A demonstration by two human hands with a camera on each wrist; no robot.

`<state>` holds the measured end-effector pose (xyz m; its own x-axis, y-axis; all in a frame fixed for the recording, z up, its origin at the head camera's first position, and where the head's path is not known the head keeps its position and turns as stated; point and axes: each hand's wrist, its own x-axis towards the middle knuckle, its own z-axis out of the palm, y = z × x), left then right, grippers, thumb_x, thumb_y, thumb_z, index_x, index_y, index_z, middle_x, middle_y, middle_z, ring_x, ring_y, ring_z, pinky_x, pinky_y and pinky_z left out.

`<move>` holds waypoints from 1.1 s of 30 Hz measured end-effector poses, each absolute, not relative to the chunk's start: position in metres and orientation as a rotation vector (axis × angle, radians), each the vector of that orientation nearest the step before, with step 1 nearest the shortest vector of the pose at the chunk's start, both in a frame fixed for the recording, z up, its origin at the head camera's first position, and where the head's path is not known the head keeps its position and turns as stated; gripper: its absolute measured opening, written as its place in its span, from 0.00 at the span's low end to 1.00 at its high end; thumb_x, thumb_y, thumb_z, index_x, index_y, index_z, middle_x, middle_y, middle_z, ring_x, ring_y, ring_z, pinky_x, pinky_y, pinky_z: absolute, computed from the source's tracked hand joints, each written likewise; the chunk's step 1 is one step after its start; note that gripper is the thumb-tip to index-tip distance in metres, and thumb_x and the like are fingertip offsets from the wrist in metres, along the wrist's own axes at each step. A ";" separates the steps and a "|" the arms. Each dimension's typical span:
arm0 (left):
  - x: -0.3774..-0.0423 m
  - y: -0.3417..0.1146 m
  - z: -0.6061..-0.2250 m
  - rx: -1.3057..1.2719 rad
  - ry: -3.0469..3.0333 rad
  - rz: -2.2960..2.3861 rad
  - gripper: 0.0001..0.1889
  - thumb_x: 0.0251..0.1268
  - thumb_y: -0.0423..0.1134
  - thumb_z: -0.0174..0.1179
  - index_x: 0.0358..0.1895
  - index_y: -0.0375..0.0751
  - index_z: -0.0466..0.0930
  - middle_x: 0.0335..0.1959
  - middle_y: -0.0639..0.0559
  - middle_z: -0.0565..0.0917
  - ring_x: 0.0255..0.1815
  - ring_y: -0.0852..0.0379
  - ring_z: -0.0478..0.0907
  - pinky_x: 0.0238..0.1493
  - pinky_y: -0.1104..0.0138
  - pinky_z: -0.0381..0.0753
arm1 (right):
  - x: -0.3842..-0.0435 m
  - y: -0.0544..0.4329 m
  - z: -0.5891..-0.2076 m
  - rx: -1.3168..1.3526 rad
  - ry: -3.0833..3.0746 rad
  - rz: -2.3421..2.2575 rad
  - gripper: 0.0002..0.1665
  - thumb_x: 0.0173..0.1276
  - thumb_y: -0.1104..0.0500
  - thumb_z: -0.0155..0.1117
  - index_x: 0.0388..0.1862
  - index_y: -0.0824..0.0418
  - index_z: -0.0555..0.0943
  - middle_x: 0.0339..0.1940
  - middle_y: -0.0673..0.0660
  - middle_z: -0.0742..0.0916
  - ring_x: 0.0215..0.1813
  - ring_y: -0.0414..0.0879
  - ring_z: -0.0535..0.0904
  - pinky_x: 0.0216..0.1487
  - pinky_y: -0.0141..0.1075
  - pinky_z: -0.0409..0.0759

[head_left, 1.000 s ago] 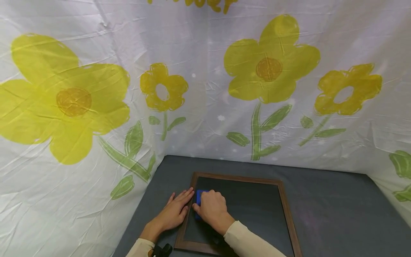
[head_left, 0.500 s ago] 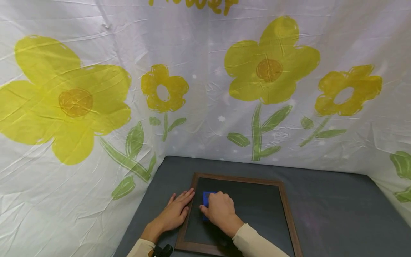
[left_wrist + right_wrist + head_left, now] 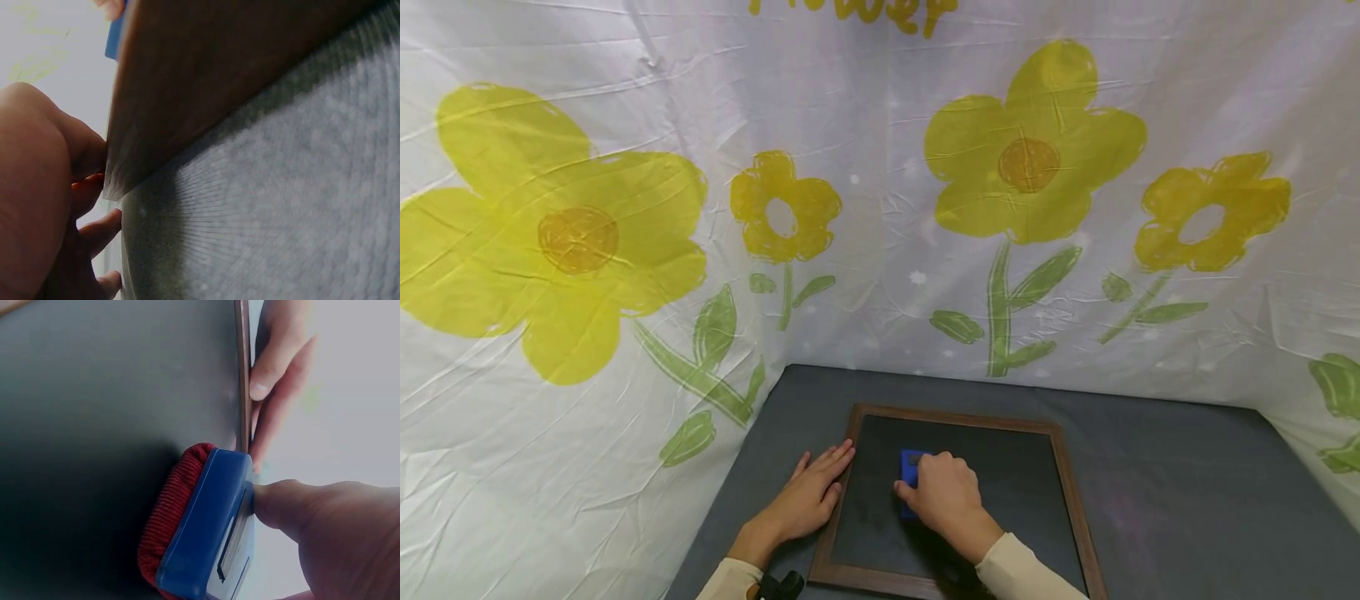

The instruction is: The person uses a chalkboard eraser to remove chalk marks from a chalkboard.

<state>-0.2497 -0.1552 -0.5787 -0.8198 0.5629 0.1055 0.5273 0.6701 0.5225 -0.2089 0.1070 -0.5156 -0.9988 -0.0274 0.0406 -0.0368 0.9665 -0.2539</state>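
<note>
A blue chalkboard eraser (image 3: 909,471) lies on the dark chalkboard (image 3: 1011,492), left of its middle. My right hand (image 3: 947,496) grips it from above, and the thumb (image 3: 278,501) presses its blue side in the right wrist view. That view also shows the eraser's ribbed red pad (image 3: 172,519) against the board surface. Beside the board's left edge, my left hand (image 3: 805,498) lies with fingers extended, the tips right at the brown wooden frame (image 3: 955,415). In the left wrist view, the left thumb and fingers sit along the frame's outer side (image 3: 187,75).
The board lies on a dark grey table cover (image 3: 1180,492). Behind and to the left hangs a white cloth (image 3: 880,125) printed with yellow flowers. A black strap-like device (image 3: 781,585) is at my left wrist.
My right hand has slid the eraser to the right across the board, away from the left frame edge. The left hand has stayed in place.
</note>
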 end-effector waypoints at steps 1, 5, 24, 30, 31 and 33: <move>-0.250 -0.155 -0.579 0.919 2.810 0.849 0.31 0.85 0.33 0.52 0.86 0.37 0.64 0.89 0.45 0.62 0.88 0.35 0.61 0.82 0.25 0.48 | -0.208 0.110 -0.515 0.039 -3.080 0.398 0.39 0.65 0.30 0.78 0.53 0.64 0.92 0.36 0.63 0.91 0.31 0.56 0.88 0.31 0.50 0.89; -0.250 -0.155 -0.579 0.928 2.805 0.852 0.31 0.85 0.33 0.51 0.87 0.37 0.63 0.89 0.45 0.62 0.88 0.35 0.61 0.82 0.25 0.47 | -0.205 0.123 -0.514 0.012 -3.079 0.416 0.38 0.65 0.31 0.79 0.51 0.65 0.92 0.33 0.62 0.90 0.29 0.54 0.86 0.28 0.49 0.87; -0.250 -0.155 -0.579 0.926 2.810 0.845 0.31 0.85 0.32 0.51 0.87 0.36 0.63 0.89 0.44 0.61 0.88 0.35 0.61 0.82 0.25 0.48 | -0.190 0.188 -0.513 -0.130 -3.107 0.436 0.37 0.66 0.33 0.79 0.46 0.68 0.90 0.29 0.61 0.87 0.24 0.50 0.82 0.21 0.44 0.81; -0.249 -0.155 -0.579 0.925 2.810 0.837 0.31 0.85 0.33 0.51 0.87 0.37 0.63 0.90 0.45 0.61 0.88 0.35 0.61 0.82 0.25 0.48 | -0.186 0.207 -0.511 -0.176 -3.116 0.417 0.37 0.66 0.33 0.79 0.42 0.68 0.88 0.26 0.60 0.85 0.23 0.51 0.81 0.21 0.45 0.81; -0.249 -0.155 -0.579 0.925 2.810 0.836 0.31 0.85 0.33 0.51 0.87 0.37 0.63 0.90 0.45 0.61 0.88 0.35 0.61 0.82 0.25 0.48 | -0.185 0.210 -0.511 -0.183 -3.118 0.412 0.37 0.66 0.33 0.79 0.42 0.69 0.88 0.25 0.60 0.85 0.23 0.51 0.81 0.21 0.45 0.81; -0.249 -0.155 -0.579 0.926 2.808 0.834 0.31 0.86 0.33 0.51 0.87 0.37 0.62 0.90 0.45 0.60 0.88 0.35 0.61 0.82 0.25 0.48 | -0.184 0.216 -0.510 -0.198 -3.126 0.407 0.37 0.66 0.34 0.79 0.42 0.69 0.88 0.25 0.60 0.85 0.22 0.50 0.81 0.22 0.45 0.81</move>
<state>-0.2491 -0.1553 -0.5790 -0.8161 0.5692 0.0996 0.5313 0.6713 0.5168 -0.1840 0.2164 -0.5098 -0.9920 0.1217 -0.0331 0.1261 0.9589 -0.2542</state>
